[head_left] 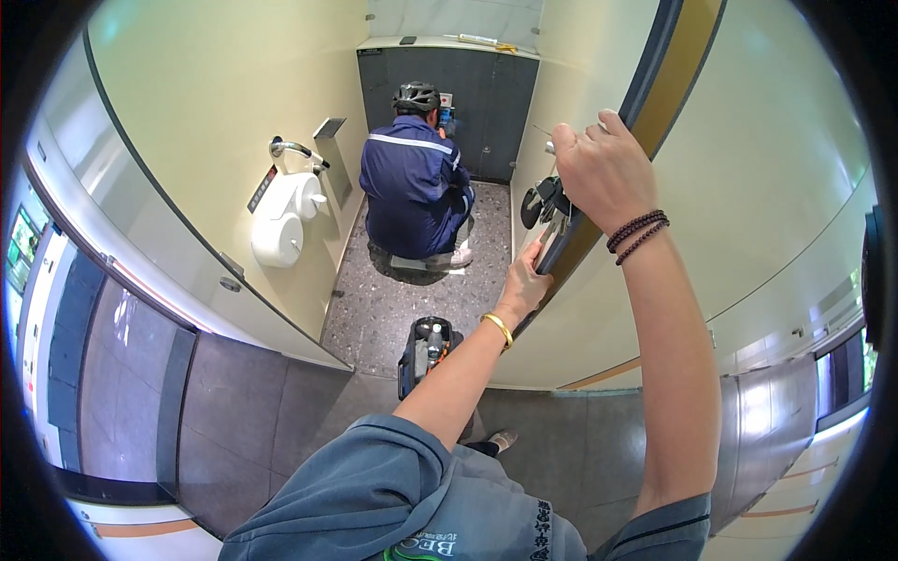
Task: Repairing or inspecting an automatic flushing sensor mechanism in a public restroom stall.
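My left hand grips the edge of the pale stall door low down, its fingers against the door's inner side. Higher up, my right hand is a closed fist at the same dark-edged door. A thin rod and a small white piece show by its knuckles, but what lies inside the fist is hidden. Just below the fist hangs a bunch of keys with a round black tag, close against the door. Whether the keys hang from my hand or from the door, I cannot tell.
A person in navy coveralls and a dark helmet crouches inside the stall, facing the dark back panel. On the left wall is a white double toilet-roll holder. A tool bag stands before me. A sealant tube lies on the ledge.
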A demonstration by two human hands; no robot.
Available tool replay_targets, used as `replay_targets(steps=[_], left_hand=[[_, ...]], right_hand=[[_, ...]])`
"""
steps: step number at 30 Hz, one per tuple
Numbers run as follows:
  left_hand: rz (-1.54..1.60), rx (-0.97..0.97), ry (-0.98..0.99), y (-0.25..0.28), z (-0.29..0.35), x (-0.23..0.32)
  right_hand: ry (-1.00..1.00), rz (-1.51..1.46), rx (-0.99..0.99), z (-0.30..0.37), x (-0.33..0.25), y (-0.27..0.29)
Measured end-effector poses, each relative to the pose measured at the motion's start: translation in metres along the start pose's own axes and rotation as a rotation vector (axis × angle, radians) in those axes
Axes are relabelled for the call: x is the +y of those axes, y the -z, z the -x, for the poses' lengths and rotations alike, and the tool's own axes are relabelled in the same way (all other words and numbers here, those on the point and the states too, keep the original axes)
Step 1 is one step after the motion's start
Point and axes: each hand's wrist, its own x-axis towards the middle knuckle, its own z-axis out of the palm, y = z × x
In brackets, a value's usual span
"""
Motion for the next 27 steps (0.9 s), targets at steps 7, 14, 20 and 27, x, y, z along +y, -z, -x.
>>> replay_targets(steps=[7, 14, 20, 27], left_hand=[[-0.013, -0.017, 0.032, 0.001, 0.003, 0.012], [0.049, -0.027, 0.013, 0.000, 0.003, 0.012], [0.003, -0.006, 0.023, -0.001, -0.003, -0.005], [0.019, 0.118, -0.075, -0.006, -0.008, -0.029]], right_hand=[[0.000, 0.003, -0.027, 0.001, 0.000, 0.000], [0.009, -0.005, -0.003, 0.001, 0.001, 0.000], [0.002, -0.010, -0.008, 0.001, 0.001, 0.002], [0.002, 0.002, -0.011, 0.002, 0.002, 0.000]])
